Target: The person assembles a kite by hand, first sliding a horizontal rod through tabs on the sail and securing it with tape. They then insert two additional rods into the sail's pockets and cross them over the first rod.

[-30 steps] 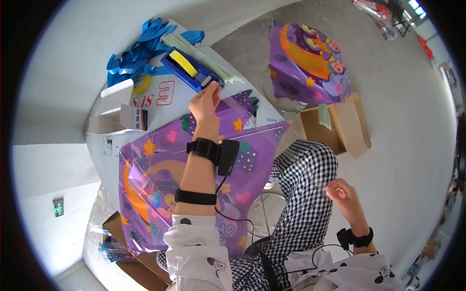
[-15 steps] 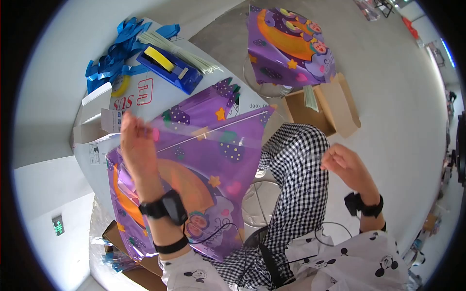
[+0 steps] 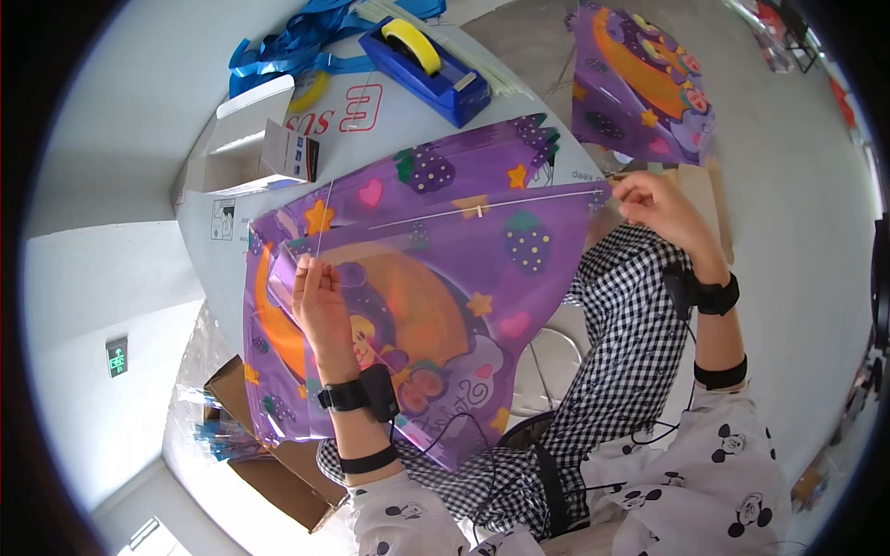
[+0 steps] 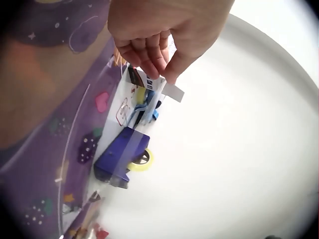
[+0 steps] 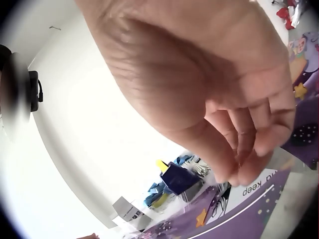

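Note:
My left hand [image 3: 320, 310] pinches one end of a strip of clear tape [image 4: 173, 93] between thumb and fingers; a short tab sticks out past the fingertips in the left wrist view. The strip runs taut over a purple printed plastic kite [image 3: 533, 310] spread in front of me. Thumb and fingertips of my right hand [image 3: 663, 208] pinch together at the strip's other end, near the kite's right corner. Across the kite's upper part lies a thin white rod [image 3: 519, 197]. Beyond it stands a blue tape dispenser [image 3: 454, 97] with a yellow-rimmed roll.
Blue ribbon [image 3: 287, 46], a bundle of pale sticks [image 3: 505, 82] and an opened white box [image 3: 246, 157] are on the table. Another purple kite [image 3: 640, 93] lies to the far right. A cardboard box [image 3: 287, 477] with packaged items stands at lower left.
My left hand has left the tape dispenser with a strip of tape, moved left, then lowered over the kite. My right hand has risen from beside my knee to the kite's right corner.

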Action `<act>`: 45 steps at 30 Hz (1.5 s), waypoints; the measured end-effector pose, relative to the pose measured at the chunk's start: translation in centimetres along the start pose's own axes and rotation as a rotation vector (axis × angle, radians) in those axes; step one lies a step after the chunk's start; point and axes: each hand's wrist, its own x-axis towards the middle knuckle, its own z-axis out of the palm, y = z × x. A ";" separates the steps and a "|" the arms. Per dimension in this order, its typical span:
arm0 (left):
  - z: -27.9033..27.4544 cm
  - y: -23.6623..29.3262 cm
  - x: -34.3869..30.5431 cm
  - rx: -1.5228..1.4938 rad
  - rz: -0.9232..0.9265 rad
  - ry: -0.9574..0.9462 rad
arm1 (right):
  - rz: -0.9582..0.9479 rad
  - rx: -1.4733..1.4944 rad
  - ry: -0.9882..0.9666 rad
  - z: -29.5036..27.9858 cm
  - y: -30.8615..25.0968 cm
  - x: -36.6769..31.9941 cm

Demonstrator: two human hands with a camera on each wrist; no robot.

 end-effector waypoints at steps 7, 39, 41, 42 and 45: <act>-0.5 -2.0 1.3 0.136 0.050 -0.010 | -0.019 0.059 0.126 1.2 0.5 0.3; -0.2 -5.0 3.3 0.448 0.172 0.049 | 0.046 -0.110 0.205 2.4 2.8 2.9; 0.5 -5.1 3.0 0.474 0.191 0.087 | 0.051 -0.125 0.239 2.8 2.3 2.9; 0.8 -5.1 2.9 0.488 0.200 0.106 | 0.067 -0.112 0.252 3.0 2.0 2.8; 0.1 -5.5 3.2 0.511 0.222 0.088 | 0.071 -0.135 0.265 3.2 2.2 2.8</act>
